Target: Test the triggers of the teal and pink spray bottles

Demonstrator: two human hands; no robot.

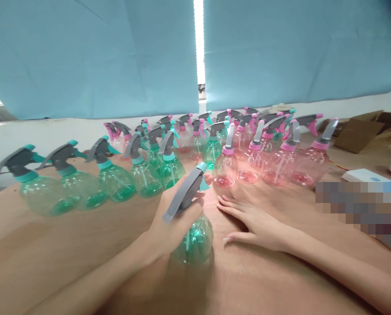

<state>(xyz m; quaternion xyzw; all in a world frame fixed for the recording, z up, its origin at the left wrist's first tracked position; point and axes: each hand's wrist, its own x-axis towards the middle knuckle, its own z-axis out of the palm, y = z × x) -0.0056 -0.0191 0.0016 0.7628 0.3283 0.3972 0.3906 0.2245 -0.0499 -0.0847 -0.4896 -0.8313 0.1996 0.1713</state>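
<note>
My left hand [172, 218] is closed round the neck of a green spray bottle [195, 240], just under its grey and turquoise trigger head [186, 192]. The bottle is upright, close to the tabletop; whether its base touches the wood I cannot tell. My right hand [254, 221] lies flat, palm down with fingers spread, on the wooden table [241, 280]. Its fingertips are just in front of a pink spray bottle [225, 173]. To the left stands a slanting row of green spray bottles [116, 181] with grey and turquoise heads.
Behind the front rows crowd several more green and pink spray bottles [184, 135]. An opened cardboard box [359, 133] sits at the back right, with a white box [368, 176] in front of it. Blue curtains [100, 57] hang beyond the table. A blurred patch covers the right edge.
</note>
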